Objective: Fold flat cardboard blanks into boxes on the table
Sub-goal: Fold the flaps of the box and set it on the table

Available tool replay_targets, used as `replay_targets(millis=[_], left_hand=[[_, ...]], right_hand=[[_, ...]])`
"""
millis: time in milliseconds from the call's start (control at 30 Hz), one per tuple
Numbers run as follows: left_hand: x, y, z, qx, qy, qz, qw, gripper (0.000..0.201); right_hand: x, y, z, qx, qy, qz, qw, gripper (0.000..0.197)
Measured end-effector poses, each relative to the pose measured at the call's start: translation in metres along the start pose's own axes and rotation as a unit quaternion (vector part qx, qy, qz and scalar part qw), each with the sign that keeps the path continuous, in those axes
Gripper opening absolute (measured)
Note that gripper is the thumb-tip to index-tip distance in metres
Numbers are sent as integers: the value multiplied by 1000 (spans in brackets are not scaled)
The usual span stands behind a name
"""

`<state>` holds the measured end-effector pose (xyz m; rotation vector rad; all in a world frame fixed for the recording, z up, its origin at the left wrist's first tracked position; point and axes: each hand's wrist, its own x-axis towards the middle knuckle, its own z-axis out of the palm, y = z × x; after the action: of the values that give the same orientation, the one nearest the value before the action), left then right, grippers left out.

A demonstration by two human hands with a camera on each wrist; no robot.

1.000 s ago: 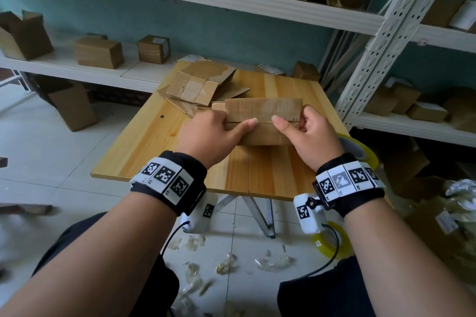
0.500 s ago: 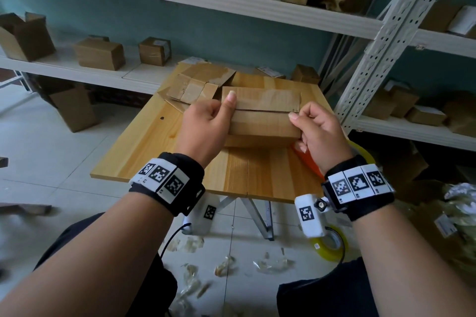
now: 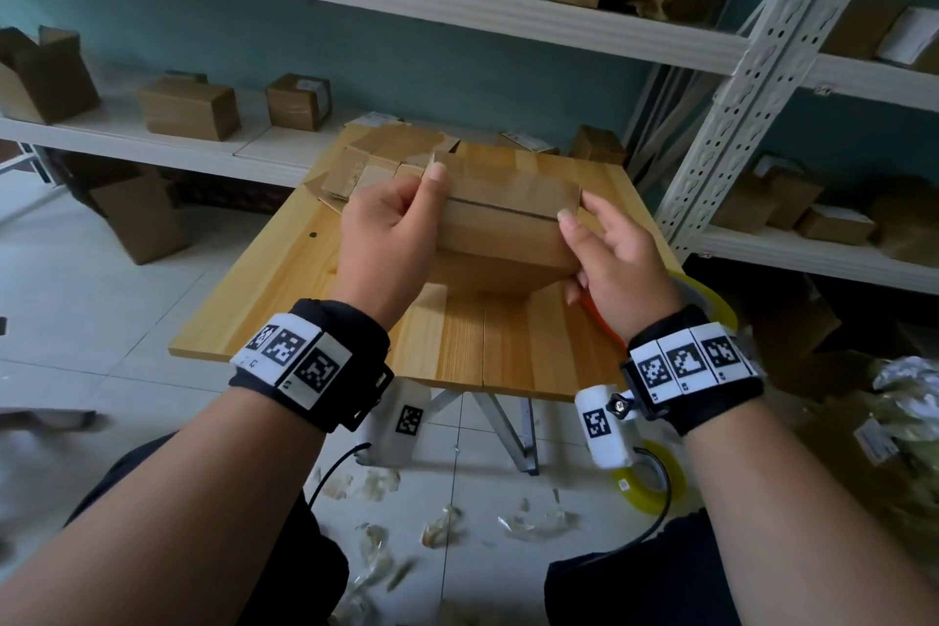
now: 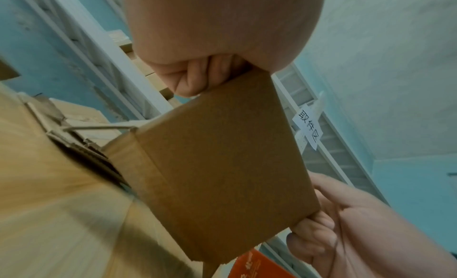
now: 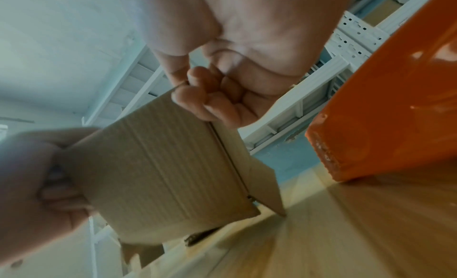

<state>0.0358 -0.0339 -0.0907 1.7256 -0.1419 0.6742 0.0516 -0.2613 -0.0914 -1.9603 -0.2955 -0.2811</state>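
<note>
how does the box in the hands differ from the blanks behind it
The box is opened into a block shape; the blanks are still flat. The left hand and right hand grip the box at its ends; the blanks lie untouched on the table. Both are plain brown cardboard.

Both forearms reach forward, left hand point(image 3: 388, 239) and right hand point(image 3: 617, 264) with fingers curled, thumbs up.
</note>
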Motion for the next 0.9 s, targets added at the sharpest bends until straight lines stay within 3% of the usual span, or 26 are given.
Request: replay_targets(millis=[67, 133, 200, 333, 467, 533, 667, 767, 900], left_hand=[[-5, 6, 1, 21, -2, 46, 999, 58], [-10, 9, 2, 25, -5, 85, 996, 56], [-13, 11, 4, 39, -7, 121, 992, 52], [-18, 13, 9, 39, -2, 137, 990, 35], [-17, 11, 14, -10, 39, 21, 999, 27], [-12, 4, 15, -6, 62, -45, 997, 35], [-5, -1, 18, -67, 49, -171, 982, 53], [-1, 2, 21, -147, 57, -268, 950, 56], [4, -1, 24, -305, 36, -381, 872, 73]], right_hand=[[1, 1, 1, -38, 9, 2, 999, 55], [2, 2, 0, -76, -4, -31, 997, 37], [6, 3, -1, -82, -6, -39, 996, 33], [11, 4, -1, 80, 27, -18, 996, 43], [9, 0, 1, 72, 75, -69, 992, 43], [7, -2, 2, 45, 99, -116, 987, 44], [6, -9, 6, 15, 132, -188, 973, 50], [4, -15, 8, 16, 146, -207, 967, 51], [-4, -20, 10, -8, 111, -243, 964, 49]])
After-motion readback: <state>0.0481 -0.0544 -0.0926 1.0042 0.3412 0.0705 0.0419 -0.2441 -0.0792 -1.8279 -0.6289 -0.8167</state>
